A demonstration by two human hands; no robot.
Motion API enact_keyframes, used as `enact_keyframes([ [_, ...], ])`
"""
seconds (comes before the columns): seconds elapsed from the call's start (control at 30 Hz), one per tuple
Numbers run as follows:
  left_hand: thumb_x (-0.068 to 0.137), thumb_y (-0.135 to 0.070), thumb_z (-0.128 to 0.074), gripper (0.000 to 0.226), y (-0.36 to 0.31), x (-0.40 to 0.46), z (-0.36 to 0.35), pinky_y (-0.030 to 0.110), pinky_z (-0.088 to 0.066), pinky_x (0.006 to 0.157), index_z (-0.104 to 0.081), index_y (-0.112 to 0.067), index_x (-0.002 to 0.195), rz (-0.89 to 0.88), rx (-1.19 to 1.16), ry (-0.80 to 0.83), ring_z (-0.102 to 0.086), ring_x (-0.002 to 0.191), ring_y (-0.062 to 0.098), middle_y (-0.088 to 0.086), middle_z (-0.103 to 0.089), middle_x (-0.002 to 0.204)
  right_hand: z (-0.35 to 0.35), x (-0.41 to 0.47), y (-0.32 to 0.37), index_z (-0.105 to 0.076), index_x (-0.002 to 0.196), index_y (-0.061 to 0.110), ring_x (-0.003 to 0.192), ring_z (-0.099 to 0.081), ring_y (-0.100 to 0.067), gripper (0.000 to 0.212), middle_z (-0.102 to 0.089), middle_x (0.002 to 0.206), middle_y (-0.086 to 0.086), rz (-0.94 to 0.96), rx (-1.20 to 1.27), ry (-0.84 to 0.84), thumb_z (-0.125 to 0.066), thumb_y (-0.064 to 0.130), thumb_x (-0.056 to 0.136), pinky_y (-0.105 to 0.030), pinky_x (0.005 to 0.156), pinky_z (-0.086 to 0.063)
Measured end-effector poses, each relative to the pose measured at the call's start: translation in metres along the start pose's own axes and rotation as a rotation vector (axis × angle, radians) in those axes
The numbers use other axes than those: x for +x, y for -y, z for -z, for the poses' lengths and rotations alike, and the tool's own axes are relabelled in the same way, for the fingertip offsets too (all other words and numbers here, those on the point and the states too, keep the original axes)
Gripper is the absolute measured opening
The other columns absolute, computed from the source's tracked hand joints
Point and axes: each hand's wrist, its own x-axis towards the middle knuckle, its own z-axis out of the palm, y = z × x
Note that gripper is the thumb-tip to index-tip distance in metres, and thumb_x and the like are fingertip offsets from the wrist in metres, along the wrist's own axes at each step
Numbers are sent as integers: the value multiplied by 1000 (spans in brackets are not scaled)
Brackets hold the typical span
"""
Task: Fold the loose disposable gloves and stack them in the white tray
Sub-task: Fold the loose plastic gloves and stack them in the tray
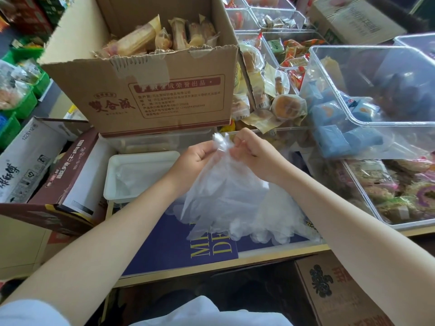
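We hold one clear disposable glove point(220, 184) up in front of us, both hands close together at its top edge: our left hand point(196, 155) pinches the gathered plastic from the left, and our right hand point(250, 149) has its fingers curled onto the same bunched edge from the right, so the two hands nearly touch with only the crumpled tip between them. The glove hangs down from that grip, its long axis running from the hands toward us, and its lower end drapes over the loose pile of gloves point(263, 222) lying on the blue surface point(164, 250) just beneath. The white tray point(141, 158) sits to the left of the hands, just beside our left wrist, with some clear plastic already lying in it, though we cannot tell whether that is folded gloves. We judge the left hand to be the nearer one for the set-down, since the tray lies on its side while the pile lies below and to the right; the fold looks not yet made, as the glove hangs open at full length
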Motion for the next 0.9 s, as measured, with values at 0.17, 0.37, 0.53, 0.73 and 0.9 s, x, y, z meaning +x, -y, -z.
enact_keyframes([
  [0.17, 97, -47, -35, 43, 0, 0, 7, 31, -48, 85, -67, -20, 103, 182, -42, 86, -65, 93, 15, -3, -71, 96, 5, -3, -4, -43, 133, 9, 78, -57, -26, 41, -65, 88, -16, 103, -151, -108, -53, 19, 94, -26, 68, -40],
  [0.37, 94, -20, -56, 22, 3, 2, 9, 32, -49, 86, -58, -17, 115, 110, 313, 195, -63, 98, 14, 2, -67, 106, 7, -5, -9, -63, 93, -1, 66, -54, -28, 18, -63, 74, -10, 240, -261, -183, -58, 16, 90, -34, 59, -41],
  [0.53, 91, -30, -49, 10, 21, -6, 18, 30, -38, 68, -54, -25, 84, 135, 519, 205, -45, 67, 6, -15, -53, 71, 12, -9, -12, -57, 87, 4, 53, -46, 6, 10, -41, 60, 19, 161, -158, -196, -59, 13, 91, -11, 50, -31],
  [0.73, 89, -18, -52, 13, 28, -12, 38, 37, -45, 79, -61, -23, 81, 296, 760, 338, -51, 74, 10, 0, -62, 81, 8, -15, -18, -55, 94, 4, 58, -48, 8, 11, -50, 70, 12, 96, -125, -127, -55, 15, 93, -7, 53, -33],
  [0.9, 89, -49, -52, 33, 21, -3, 3, 26, -32, 58, -47, -23, 69, 94, 501, 28, -39, 57, 5, -13, -44, 61, -6, -10, -13, -55, 95, 3, 56, -45, 3, 14, -49, 69, 14, 87, -101, -131, -55, 17, 93, -9, 54, -33],
])
